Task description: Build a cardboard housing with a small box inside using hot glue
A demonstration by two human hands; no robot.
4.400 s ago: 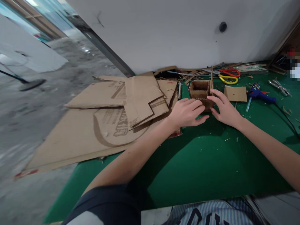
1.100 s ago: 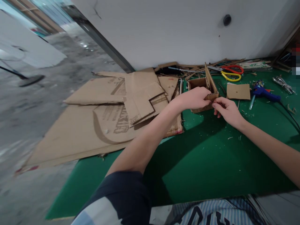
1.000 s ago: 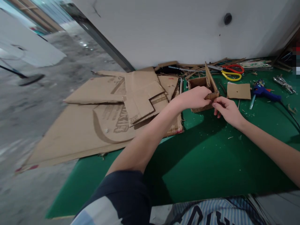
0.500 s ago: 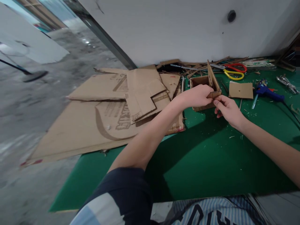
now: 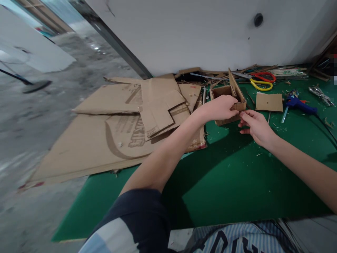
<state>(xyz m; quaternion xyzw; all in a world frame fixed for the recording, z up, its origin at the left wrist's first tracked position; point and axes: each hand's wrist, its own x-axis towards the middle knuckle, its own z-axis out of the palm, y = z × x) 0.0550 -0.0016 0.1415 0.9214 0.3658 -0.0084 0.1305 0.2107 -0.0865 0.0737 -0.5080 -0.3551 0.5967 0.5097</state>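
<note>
A small open-topped cardboard box point(image 5: 225, 122) stands on the green table, with a pointed cardboard piece point(image 5: 232, 83) rising from its right side. My left hand point(image 5: 223, 106) reaches over the box, its fingers bent around the near wall and gripping it; some fingertips are hidden inside. At the near right corner, the thumb and forefinger of my right hand point(image 5: 256, 127) pinch together against the box edge, while its other fingers curl loosely below. Whether something small is also between those fingertips cannot be seen. A flat cardboard piece point(image 5: 269, 102) with a small hole lies to the right.
Flat cardboard sheets point(image 5: 126, 137) cover the table's left side and overhang its edge. Scissors point(image 5: 262, 83) with red and yellow handles lie behind the box, among cardboard scraps along the wall. A blue glue gun point(image 5: 300, 104) with a cord rests at the right, near a clear-wrapped bundle point(image 5: 320, 95).
The view has shifted slightly. My right hand's lower fingers have opened out a little from the box; both hands stay at the same corner.
</note>
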